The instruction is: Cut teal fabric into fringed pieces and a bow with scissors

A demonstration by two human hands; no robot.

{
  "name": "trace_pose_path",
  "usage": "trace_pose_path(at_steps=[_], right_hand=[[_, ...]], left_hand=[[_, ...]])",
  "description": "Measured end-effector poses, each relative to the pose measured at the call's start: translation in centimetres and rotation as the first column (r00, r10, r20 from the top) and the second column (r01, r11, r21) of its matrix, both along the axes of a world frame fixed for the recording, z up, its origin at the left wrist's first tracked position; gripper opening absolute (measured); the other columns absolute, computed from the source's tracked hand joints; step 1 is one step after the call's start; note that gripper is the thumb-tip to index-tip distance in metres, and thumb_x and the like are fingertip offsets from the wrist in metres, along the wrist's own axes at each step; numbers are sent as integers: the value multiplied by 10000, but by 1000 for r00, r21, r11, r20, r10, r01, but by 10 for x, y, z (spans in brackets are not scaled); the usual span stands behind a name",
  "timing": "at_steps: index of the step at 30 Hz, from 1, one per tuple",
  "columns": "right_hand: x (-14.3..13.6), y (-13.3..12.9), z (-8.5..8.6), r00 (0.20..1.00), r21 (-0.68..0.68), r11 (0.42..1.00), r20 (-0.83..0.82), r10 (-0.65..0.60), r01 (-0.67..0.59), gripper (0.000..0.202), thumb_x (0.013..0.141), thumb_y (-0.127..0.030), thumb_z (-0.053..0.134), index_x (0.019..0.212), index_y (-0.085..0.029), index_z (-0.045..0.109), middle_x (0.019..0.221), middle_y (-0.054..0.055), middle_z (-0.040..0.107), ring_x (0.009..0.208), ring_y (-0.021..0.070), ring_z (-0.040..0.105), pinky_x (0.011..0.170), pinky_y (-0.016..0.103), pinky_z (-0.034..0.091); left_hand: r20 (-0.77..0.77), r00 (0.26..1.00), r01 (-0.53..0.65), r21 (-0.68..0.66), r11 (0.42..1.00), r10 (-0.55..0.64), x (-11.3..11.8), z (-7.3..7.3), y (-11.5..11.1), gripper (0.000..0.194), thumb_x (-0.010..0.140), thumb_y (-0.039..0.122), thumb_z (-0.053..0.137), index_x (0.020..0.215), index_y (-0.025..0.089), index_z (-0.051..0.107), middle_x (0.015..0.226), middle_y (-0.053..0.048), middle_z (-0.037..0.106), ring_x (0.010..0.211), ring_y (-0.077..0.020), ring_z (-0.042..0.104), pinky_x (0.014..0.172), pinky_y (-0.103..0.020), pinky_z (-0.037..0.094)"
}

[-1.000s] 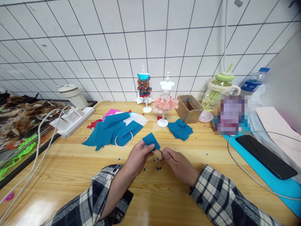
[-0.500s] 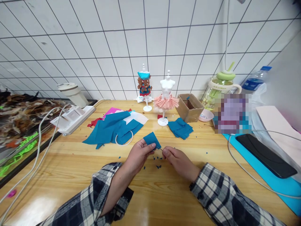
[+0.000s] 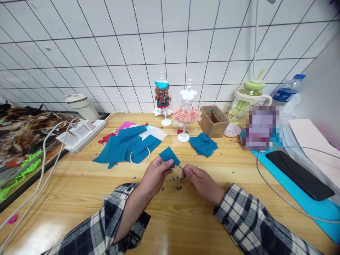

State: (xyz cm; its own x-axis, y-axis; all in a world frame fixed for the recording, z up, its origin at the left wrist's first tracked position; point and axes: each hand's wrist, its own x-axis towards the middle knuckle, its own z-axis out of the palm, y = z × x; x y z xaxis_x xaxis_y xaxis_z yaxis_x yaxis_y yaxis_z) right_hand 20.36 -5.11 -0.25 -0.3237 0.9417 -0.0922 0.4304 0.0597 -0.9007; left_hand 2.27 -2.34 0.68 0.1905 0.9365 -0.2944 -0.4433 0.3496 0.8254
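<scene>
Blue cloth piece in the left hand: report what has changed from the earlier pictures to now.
The blue cloth piece has shifted slightly left and away from the person, with the left hand. Nothing was taken up or let go: the right hand keeps its thin tool. The pink-skirted dress form and cut fabric stack stayed put.

Single head-worn view, close above table (image 3: pixel 180 225), facing forward and down toward tiled wall (image 3: pixel 119 49).

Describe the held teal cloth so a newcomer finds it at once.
Above the wooden table, find the left hand. It pinches a small teal cloth piece; the teal pile and larger teal sheet lie on the table; only this piece is held.
</scene>
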Motion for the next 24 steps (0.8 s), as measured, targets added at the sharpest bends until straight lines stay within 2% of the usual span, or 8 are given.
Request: trace_pose_path(at_steps=[7, 14, 24], right_hand=[[0, -1, 0, 999, -10, 1000, -45, -1, 0, 460, 970, -555, 266, 813, -217, 537, 633, -31, 449, 604, 136, 419, 567, 247, 328], [1, 1, -3, 992, -75, 997, -129, 3, -13, 471, 961, -563, 280, 774, -205, 521, 602, -42, 394, 580, 130, 396, 553, 247, 324], [0, 1, -2, 997, -43, 999, -71, -5, 2, 466, 962, -554, 278, 766, -209, 524, 600, -35, 425, 594, 138, 421, 557, 253, 324]], left_hand=[[-49, 998, 40, 19, 999, -39, 1, -1, 0, 280, 660, 254, 815, 907, 191, 698, 862, -9, 726, 742, -114, 632, 703, -219, 469], [-43, 998, 39, 18, 999, -39, 0, -1, 0, 253, 663, 248, 814, 881, 192, 698, 860, -3, 728, 732, -111, 627, 708, -218, 465], [-36, 996, 85, 37, 996, -84, 1, -1, 0, 279, 676, 227, 803, 930, 169, 704, 914, -46, 739, 762, -137, 644, 706, -225, 482]])
